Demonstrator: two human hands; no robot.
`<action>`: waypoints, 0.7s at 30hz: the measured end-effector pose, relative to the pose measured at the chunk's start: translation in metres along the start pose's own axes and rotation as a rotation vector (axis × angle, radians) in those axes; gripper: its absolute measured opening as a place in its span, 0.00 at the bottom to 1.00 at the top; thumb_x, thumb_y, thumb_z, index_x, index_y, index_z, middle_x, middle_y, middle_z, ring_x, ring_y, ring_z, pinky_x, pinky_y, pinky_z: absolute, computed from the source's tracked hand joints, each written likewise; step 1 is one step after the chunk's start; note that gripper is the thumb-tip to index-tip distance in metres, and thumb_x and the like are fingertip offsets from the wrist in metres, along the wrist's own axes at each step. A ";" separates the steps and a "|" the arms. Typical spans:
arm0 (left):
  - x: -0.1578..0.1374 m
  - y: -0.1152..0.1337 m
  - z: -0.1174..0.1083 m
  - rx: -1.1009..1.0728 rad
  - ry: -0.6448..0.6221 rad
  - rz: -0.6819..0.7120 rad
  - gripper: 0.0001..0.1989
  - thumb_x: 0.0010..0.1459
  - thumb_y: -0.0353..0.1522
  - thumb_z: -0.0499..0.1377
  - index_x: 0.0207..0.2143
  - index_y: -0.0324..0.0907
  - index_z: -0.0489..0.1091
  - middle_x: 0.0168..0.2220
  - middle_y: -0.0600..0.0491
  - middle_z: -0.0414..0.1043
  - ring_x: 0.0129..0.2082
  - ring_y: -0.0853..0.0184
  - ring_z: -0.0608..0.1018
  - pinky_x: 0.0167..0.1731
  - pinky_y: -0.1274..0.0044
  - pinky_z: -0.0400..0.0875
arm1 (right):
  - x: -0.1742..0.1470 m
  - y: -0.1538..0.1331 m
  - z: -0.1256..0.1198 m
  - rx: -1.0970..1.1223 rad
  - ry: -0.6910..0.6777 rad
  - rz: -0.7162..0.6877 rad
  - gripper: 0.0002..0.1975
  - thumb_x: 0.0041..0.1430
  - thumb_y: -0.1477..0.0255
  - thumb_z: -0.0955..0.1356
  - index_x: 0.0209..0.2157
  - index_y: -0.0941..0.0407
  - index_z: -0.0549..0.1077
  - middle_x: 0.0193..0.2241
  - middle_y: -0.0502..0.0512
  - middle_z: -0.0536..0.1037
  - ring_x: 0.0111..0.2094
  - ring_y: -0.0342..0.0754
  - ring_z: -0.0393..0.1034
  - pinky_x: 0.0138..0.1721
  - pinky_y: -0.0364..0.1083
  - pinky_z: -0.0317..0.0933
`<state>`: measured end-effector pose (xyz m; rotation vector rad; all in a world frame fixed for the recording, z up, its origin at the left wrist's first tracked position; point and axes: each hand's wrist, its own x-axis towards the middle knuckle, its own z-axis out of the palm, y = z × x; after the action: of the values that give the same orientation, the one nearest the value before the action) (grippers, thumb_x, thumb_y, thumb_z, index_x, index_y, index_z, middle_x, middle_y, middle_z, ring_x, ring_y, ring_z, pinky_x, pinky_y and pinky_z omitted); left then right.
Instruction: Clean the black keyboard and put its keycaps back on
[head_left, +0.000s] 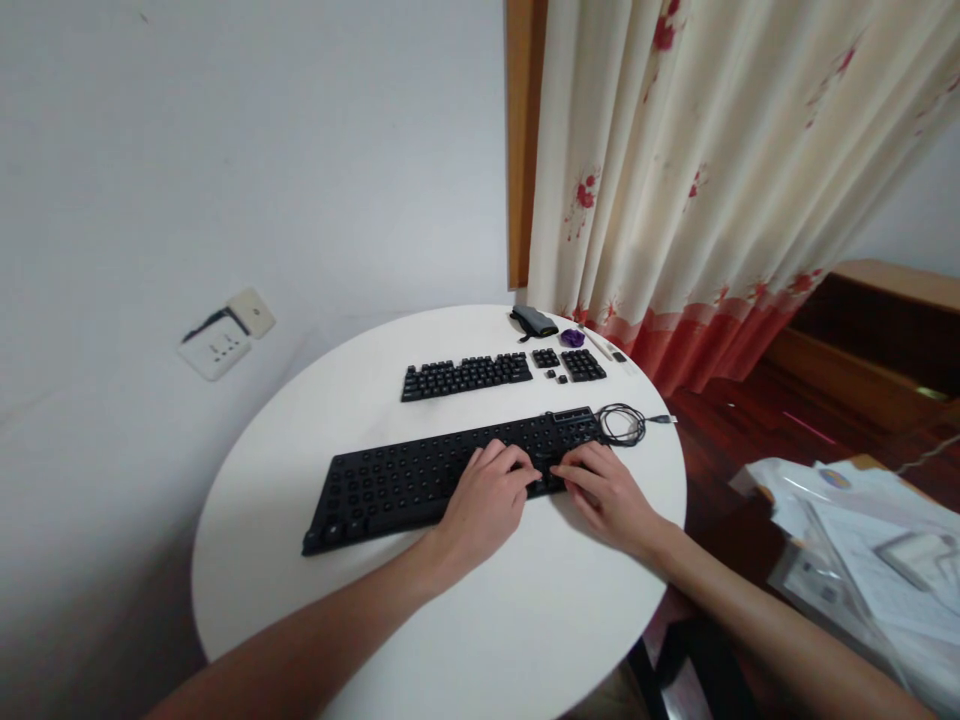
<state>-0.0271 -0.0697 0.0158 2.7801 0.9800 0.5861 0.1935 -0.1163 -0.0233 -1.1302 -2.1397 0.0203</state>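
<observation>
Plainly, the left hand is curled over the right part of the keyboard, its thumb and forefinger brought close together near the front edge; whether anything small sits between them I cannot tell. The right hand faces it just beside, fingers bent and tips gathered at the same stretch of keys, and its grip is equally hard to read. The keyboard lies flat on the white table, slanted, its left end nearer the person. It looks stiff and fairly light, likely steady under a press; the bared switches (most keys seem to lack their tops) are probably the fragile part, so the solid side edges should be the safest hold. Beyond it stand the caps in neat blocks, with two lone ones beside the smaller groups; each should be light, hard and a little slippery, best pinched by its sides. The cable lies coiled past the keyboard's right end. Farther back rests a grey pouch, apparently soft, its contents hidden, next to a crumpled purple thing. Off the table, at right, clear plastic lies around papers, the rest too blurred to name.
</observation>
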 end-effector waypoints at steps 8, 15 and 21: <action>-0.001 0.004 0.003 0.039 -0.049 0.010 0.17 0.63 0.22 0.55 0.45 0.47 0.78 0.42 0.52 0.73 0.43 0.61 0.69 0.43 0.67 0.65 | -0.001 0.000 0.000 -0.017 -0.070 -0.014 0.17 0.59 0.82 0.65 0.48 0.55 0.75 0.43 0.60 0.74 0.43 0.55 0.64 0.42 0.55 0.61; -0.002 0.003 0.006 0.061 -0.054 0.021 0.16 0.62 0.22 0.56 0.44 0.48 0.78 0.43 0.53 0.73 0.44 0.61 0.69 0.41 0.67 0.65 | 0.001 -0.001 -0.001 -0.015 -0.071 0.002 0.17 0.59 0.83 0.64 0.47 0.55 0.75 0.43 0.60 0.74 0.44 0.55 0.64 0.42 0.55 0.61; 0.000 0.003 0.004 -0.019 -0.005 0.014 0.16 0.62 0.22 0.55 0.45 0.47 0.77 0.43 0.53 0.74 0.44 0.61 0.70 0.44 0.67 0.66 | 0.001 -0.001 -0.001 0.001 -0.019 0.009 0.16 0.60 0.82 0.64 0.47 0.54 0.76 0.41 0.59 0.75 0.43 0.54 0.66 0.41 0.54 0.63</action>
<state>-0.0239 -0.0719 0.0126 2.7722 0.9497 0.5866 0.1932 -0.1159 -0.0215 -1.1430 -2.1511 0.0366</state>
